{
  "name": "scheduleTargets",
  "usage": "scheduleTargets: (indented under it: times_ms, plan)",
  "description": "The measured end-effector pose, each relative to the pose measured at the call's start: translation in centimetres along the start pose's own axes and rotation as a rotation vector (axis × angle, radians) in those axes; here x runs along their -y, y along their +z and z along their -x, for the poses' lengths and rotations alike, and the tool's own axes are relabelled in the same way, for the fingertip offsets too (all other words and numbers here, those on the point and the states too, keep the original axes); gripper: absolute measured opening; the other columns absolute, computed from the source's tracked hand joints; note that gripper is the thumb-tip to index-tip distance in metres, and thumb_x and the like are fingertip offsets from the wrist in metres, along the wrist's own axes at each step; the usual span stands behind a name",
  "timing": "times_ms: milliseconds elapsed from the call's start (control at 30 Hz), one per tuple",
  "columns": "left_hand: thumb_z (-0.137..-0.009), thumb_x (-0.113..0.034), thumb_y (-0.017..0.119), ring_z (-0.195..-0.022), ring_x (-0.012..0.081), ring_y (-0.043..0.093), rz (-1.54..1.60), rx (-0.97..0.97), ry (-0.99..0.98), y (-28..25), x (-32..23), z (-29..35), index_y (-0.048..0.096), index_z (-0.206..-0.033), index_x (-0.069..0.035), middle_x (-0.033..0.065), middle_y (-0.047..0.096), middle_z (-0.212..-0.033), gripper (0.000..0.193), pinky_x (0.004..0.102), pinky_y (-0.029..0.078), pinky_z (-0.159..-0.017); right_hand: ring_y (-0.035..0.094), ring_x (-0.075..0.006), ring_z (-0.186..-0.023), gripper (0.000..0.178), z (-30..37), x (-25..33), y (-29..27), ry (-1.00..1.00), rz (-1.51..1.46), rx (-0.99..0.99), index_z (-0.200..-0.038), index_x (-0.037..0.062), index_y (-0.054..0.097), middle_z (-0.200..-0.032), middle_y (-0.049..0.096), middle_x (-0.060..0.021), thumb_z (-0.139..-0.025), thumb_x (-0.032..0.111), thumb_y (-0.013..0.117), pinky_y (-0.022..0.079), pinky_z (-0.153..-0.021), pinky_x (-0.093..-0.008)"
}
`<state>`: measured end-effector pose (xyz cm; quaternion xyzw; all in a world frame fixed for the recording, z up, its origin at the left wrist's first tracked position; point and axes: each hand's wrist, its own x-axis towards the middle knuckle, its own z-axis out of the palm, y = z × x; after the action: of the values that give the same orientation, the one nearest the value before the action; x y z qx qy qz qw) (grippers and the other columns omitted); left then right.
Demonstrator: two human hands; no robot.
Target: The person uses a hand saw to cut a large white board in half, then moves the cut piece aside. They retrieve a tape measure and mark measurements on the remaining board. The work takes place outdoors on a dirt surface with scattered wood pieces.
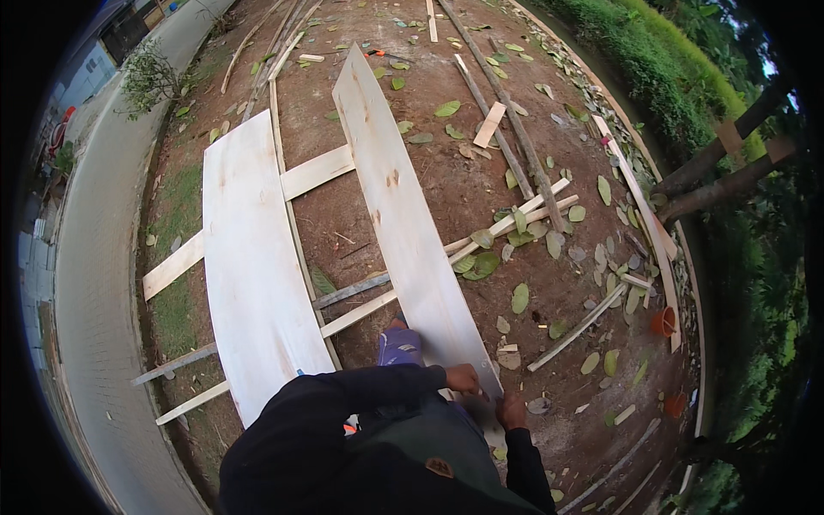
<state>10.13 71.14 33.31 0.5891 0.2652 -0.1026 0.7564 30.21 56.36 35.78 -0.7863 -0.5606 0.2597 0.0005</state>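
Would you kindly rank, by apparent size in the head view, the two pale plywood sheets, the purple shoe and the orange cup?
1-2. Left plywood sheet and right plywood sheet: alike; fisheye bending makes ranking unsure.
3. Purple shoe.
4. Orange cup, though it lies farther off.

Bare brown ground [446, 184] strewn with green fallen leaves [520, 298], thin wooden slats [577, 329] and long dark poles [506, 112]. To the left, a second wide pale plywood sheet [257, 266] lying across pale cross battens [318, 172], beside a grass strip [176, 215] and a curving paved road [94, 283]. At right, a green hedge [661, 69], leaning tree trunks [721, 172] and a small orange pot [663, 322].
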Motion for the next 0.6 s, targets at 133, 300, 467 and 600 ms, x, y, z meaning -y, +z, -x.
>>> scheduleTargets:
  times_ms: [133,300,467,600]
  plan:
    - [-0.087,-0.032,0.075,-0.076,0.0173,0.068,0.104,-0.826,-0.015,-23.0,4.0,6.3,0.074,-0.098,0.004,0.0115,0.073,-0.086,0.038,0.0339,0.054,-0.07,0.067,-0.0457,-0.073,0.016,2.7,3.0,-1.4,0.033,-0.002,-0.033,-0.088,0.0015,0.067,-0.074,0.067,-0.0241,-0.086,0.017,0.066,0.053,-0.066,-0.0533]
    - [-0.089,-0.047,0.07,-0.086,0.0221,0.057,0.393,-1.112,-0.108,-44.9,3.5,11.6,0.059,-0.102,0.002,0.0135,0.058,-0.094,0.052,0.0402,0.048,-0.072,0.067,-0.0437,-0.072,0.009,4.4,8.9,-5.4,0.199,0.002,-0.066,-0.091,0.0062,0.068,-0.073,0.066,-0.023,-0.088,0.014,0.067,0.052,-0.064,-0.0519]
    - [-0.093,-0.065,0.055,-0.137,0.0394,0.043,0.709,-1.11,0.123,-55.7,0.4,10.1,0.021,-0.154,0.006,0.0283,0.029,-0.156,0.1,0.0518,0.044,-0.108,0.069,-0.0417,-0.08,0.014,5.5,12.0,-8.9,0.251,-0.058,0.01,-0.1,0.0047,0.071,-0.085,0.069,-0.0233,-0.088,0.011,0.067,0.054,-0.069,-0.049]
    - [-0.098,-0.038,0.064,-0.096,0.0272,0.063,0.576,-1.343,-0.165,-60.7,1.8,10.4,0.061,-0.117,0.005,0.0143,0.063,-0.105,0.047,0.0426,0.055,-0.077,0.068,-0.042,-0.084,0.016,6.2,13.2,-8.0,0.289,-0.064,-0.043,-0.103,0.0048,0.07,-0.091,0.069,-0.0239,-0.087,0.008,0.066,0.054,-0.071,-0.0486]
